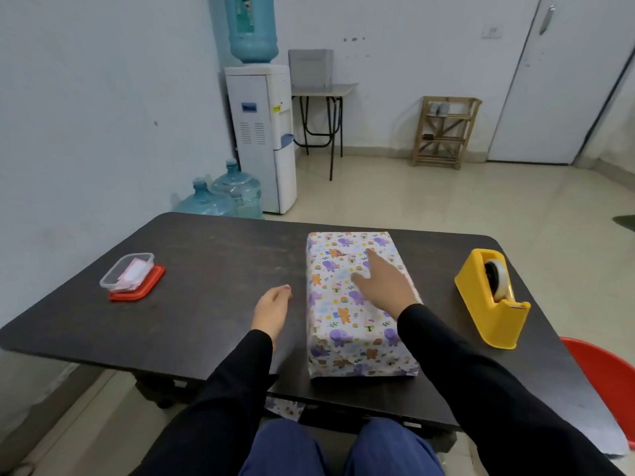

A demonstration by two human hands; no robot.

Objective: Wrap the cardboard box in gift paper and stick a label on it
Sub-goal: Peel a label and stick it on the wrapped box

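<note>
On the dark table [213, 286], a little right of its middle, lies the wrapped box [338, 321], fully covered in white gift paper printed with purple and orange cartoon figures. Its long side runs away from us and its near end, where the paper is folded in, sits close to the table's front edge. Our right hand [383, 286] lies palm down over the top of the box, fingers straight and spread, gripping nothing; whether it presses the paper or only brushes it we cannot tell. Our left hand [271, 307] rests on the table just beside the box's left side, fingers loosely curled and holding nothing. Both arms are in black sleeves.

Near the right edge of the table stands a yellow tape dispenser [491, 300] with a roll of tape in it, well apart from the box. Near the left edge a clear plastic container [127, 272] sits on a red lid [137, 292]; we cannot make out its pink and white contents. A scrap of the same gift paper [285, 408] shows below the table's front edge, above our knees.

Beyond the table, a water dispenser [261, 132] stands against the wall with two blue bottles [220, 197] on the floor beside it. A red chair [604, 376] shows at our right.
</note>
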